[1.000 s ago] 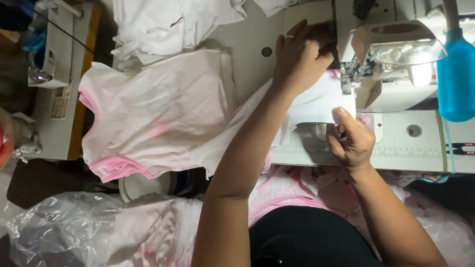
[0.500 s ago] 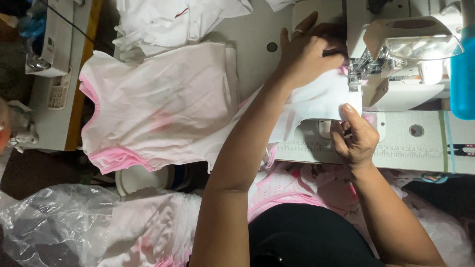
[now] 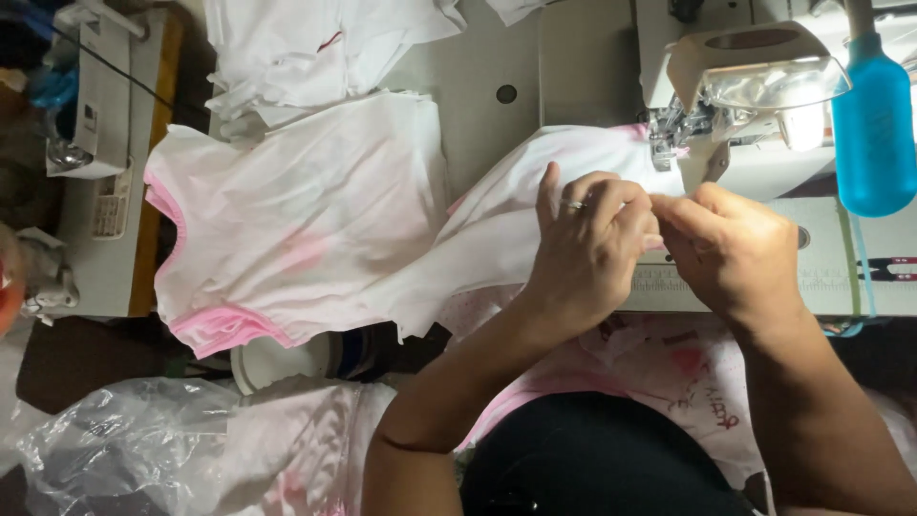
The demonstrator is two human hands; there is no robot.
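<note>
A white garment with pink trim [image 3: 306, 229] lies spread over the sewing table [image 3: 487, 57], one end drawn up to the presser foot [image 3: 666, 143] of the sewing machine [image 3: 755, 76]. My left hand [image 3: 587, 250], with a ring on one finger, pinches the fabric edge just below the foot. My right hand [image 3: 731, 250] meets it fingertip to fingertip on the same edge. What lies between the fingertips is hidden.
A stack of white garments [image 3: 315, 48] lies at the table's far side. A blue spray bottle [image 3: 871, 124] stands right of the machine. A second machine [image 3: 91, 105] sits at far left. A clear plastic bag [image 3: 143, 449] and more pink fabric [image 3: 669, 373] lie near my lap.
My left hand has pulled back from beside the machine's head to the near fabric edge. My right hand has risen to meet it. The view has shifted left.
</note>
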